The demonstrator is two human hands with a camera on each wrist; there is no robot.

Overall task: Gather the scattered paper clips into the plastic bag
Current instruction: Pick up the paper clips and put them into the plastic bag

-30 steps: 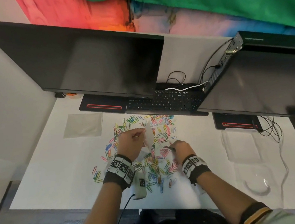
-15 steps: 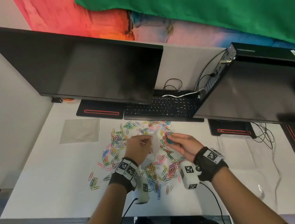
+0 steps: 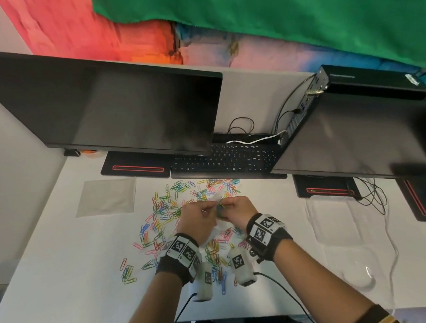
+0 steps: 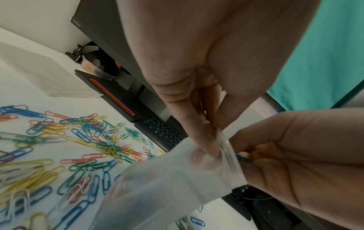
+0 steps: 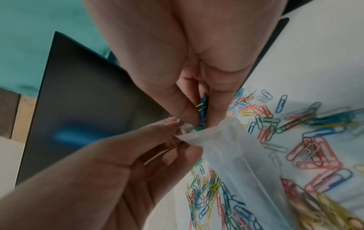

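Colourful paper clips (image 3: 163, 212) lie scattered over the white desk (image 3: 60, 271). Above them my left hand (image 3: 207, 211) pinches the rim of a clear plastic bag (image 3: 217, 228), which hangs down between both hands. In the left wrist view the left fingers (image 4: 206, 137) grip the bag's edge (image 4: 226, 147) and the bag body (image 4: 167, 186) droops over the clips (image 4: 88, 140). My right hand (image 3: 226, 207) pinches a small bunch of clips (image 5: 202, 112) right at the bag's mouth (image 5: 189, 129). Whether any clips lie inside the bag is hidden.
Two dark monitors (image 3: 126, 112) (image 3: 362, 133) hang over the desk's back, with a black keyboard (image 3: 227, 159) under them. A grey sheet (image 3: 107, 197) lies back left. Cables (image 3: 372, 193) and clear plastic packaging (image 3: 351, 265) sit to the right.
My right hand lifted off the desk with a pinch of clips and came up to the bag's mouth. The left hand kept holding the bag up.
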